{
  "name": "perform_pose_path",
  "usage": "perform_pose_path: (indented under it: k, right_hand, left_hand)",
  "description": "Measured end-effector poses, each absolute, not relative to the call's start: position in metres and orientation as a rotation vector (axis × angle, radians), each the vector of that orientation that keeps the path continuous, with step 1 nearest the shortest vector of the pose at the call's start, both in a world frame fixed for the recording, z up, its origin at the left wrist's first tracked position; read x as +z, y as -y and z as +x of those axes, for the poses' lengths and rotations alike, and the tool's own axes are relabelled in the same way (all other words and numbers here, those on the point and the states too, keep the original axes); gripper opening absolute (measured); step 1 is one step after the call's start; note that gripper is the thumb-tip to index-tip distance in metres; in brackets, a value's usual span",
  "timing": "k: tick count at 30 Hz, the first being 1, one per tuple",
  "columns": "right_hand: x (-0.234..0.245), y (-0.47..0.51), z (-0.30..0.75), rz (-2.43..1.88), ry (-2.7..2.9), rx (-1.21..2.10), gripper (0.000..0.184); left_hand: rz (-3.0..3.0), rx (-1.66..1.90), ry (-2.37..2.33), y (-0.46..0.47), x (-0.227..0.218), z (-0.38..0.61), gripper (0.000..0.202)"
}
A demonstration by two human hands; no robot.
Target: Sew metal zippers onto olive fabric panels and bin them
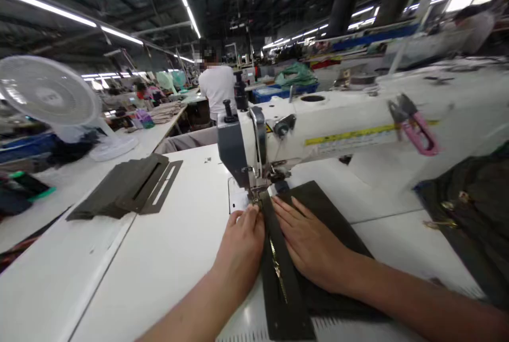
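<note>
A dark fabric panel [278,291] with a gold-toothed zipper [275,262] lies under the presser foot [257,189] of a white sewing machine [338,119]. My left hand [245,236] is closed at the panel's left edge, its curled fingertips close to the foot. My right hand [310,241] lies flat on the dark fabric just right of the zipper strip, fingers stretched forward. A wider part of the fabric [318,199] spreads out beneath and beyond that hand. The needle tip is too small to make out.
On the left of the white table [159,268] lies a stack of dark cut pieces [123,185]. Behind it stands a white fan [47,93]. Pink-handled snips [419,132] rest against the machine arm. More dark fabric [473,215] lies at right. A person in white [218,87] is farther back.
</note>
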State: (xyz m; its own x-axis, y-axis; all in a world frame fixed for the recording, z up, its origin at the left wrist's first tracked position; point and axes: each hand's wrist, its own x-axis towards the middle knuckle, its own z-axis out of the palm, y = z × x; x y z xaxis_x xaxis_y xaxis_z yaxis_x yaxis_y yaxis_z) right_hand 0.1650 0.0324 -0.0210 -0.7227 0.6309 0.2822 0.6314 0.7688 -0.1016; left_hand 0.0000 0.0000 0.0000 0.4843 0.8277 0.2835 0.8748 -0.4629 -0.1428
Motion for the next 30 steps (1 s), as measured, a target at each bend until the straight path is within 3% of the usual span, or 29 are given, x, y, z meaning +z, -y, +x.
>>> perform_pose_path:
  k: [18, 23, 28, 30]
  right_hand:
    - [-0.011, -0.054, 0.157, -0.927, 2.549, 0.26, 0.043]
    - [0.002, -0.018, 0.169, -0.731, 2.457, 0.308, 0.037]
    - [-0.015, 0.021, 0.17, -0.463, 2.35, -0.13, 0.009]
    - [-0.025, 0.026, 0.166, -0.427, 2.284, -0.288, 0.019]
  left_hand:
    - [-2.571, -0.474, 1.621, -0.018, 0.002, -0.013, 0.025]
    - [-2.618, -0.486, 1.61, -0.009, 0.003, -0.019, 0.033]
    - [-2.668, -0.605, 1.552, 0.007, 0.003, -0.025, 0.036]
    - [-2.66, -0.641, 1.567, 0.012, 0.002, -0.025, 0.039]
